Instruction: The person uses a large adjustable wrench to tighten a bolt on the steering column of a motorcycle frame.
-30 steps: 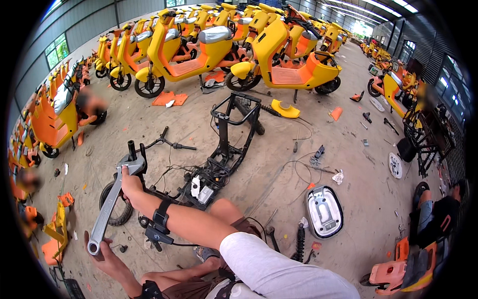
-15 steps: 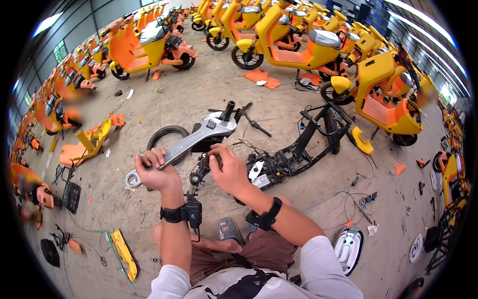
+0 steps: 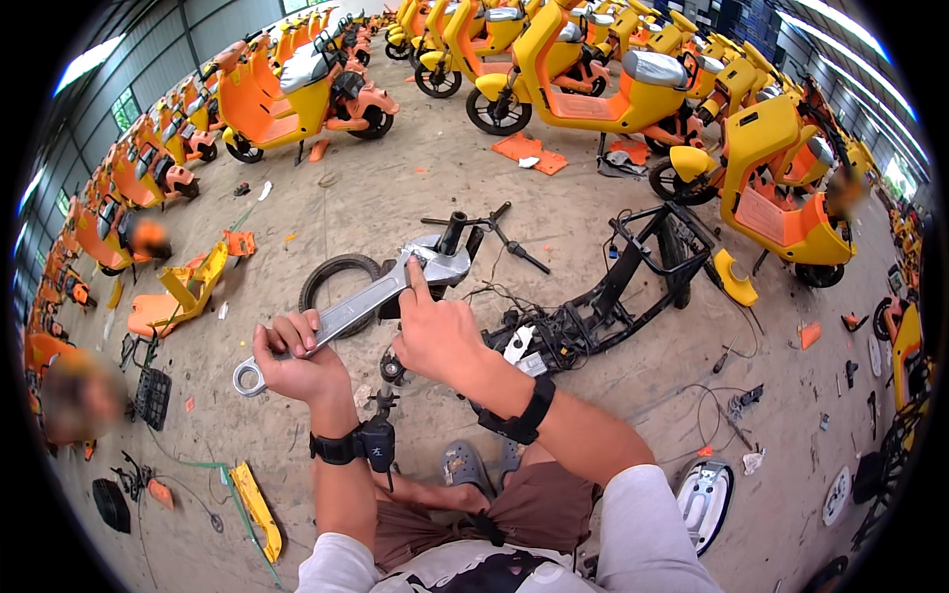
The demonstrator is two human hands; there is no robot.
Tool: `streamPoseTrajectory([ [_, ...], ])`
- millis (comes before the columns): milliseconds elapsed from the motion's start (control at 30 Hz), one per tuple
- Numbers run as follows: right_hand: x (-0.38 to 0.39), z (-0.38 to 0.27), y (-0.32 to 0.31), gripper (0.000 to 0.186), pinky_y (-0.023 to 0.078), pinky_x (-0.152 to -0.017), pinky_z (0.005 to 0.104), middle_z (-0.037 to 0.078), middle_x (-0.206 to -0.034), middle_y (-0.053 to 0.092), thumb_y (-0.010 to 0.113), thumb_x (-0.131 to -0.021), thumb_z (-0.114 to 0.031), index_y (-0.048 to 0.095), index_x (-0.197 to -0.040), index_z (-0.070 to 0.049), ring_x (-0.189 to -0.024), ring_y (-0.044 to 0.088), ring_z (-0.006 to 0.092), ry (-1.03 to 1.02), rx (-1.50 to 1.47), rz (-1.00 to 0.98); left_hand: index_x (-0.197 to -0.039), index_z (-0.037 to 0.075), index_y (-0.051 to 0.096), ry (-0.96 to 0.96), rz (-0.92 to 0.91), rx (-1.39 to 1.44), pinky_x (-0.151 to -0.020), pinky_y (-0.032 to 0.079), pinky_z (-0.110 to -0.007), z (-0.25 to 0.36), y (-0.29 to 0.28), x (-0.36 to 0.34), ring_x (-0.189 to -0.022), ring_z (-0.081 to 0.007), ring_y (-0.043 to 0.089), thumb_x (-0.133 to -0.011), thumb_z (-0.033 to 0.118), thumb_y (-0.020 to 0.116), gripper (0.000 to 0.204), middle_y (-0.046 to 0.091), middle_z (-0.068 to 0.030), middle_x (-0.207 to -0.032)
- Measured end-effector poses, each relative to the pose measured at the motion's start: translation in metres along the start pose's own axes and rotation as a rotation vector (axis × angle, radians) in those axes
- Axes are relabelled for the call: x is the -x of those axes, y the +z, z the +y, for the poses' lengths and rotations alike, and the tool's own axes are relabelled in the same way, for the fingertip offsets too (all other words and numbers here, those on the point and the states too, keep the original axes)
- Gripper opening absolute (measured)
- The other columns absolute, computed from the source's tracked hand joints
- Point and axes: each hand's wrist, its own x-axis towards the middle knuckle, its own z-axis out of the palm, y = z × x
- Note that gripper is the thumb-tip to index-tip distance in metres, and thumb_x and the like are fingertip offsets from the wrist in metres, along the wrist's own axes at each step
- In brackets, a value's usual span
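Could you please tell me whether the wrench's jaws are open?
Open: the wrench has its jaws parted, with the black tube showing between them.

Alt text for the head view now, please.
The left hand holds a large silver wrench, its head at a black tube; the right hand has its forefinger at that head. A black frame lies right; yellow scooters stand beyond.

From the head, one wide fisheye view looks down and forward, near the bare left hand [image 3: 304, 364] and bare right hand [image 3: 437, 331], far from yellow-and-orange plastic scooters [image 3: 591, 109] that seem bent rimward.
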Motion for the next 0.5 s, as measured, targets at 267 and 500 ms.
streamPoseTrajectory([
  [267,0.008,0.004,0.000,0.032,0.052,-0.056,0.0414,0.030,-0.141,0.039,0.060,-0.076,-0.020,0.055,-0.098,0.002,-0.059,0.065,0.0324,0.062,-0.139,-0.006,-0.065,0.014,0.029,-0.004,0.014,-0.008,-0.060,0.033,-0.031,-0.001,-0.006,0.002,-0.046,-0.0116,0.028,-0.095,0.021,0.038,0.031,0.025,0.0004,-0.049],
  [500,0.076,0.013,0.004,0.032,0.042,-0.050,0.0259,0.009,-0.115,0.064,0.060,-0.086,-0.012,0.059,-0.116,-0.004,-0.050,0.050,0.0074,0.371,-0.897,0.202,-0.066,0.014,0.027,0.112,-0.064,-0.056,-0.064,0.035,-0.031,0.004,-0.011,0.044,-0.049,-0.0111,0.028,-0.097,0.017,0.039,0.033,0.025,0.0007,-0.051],
])
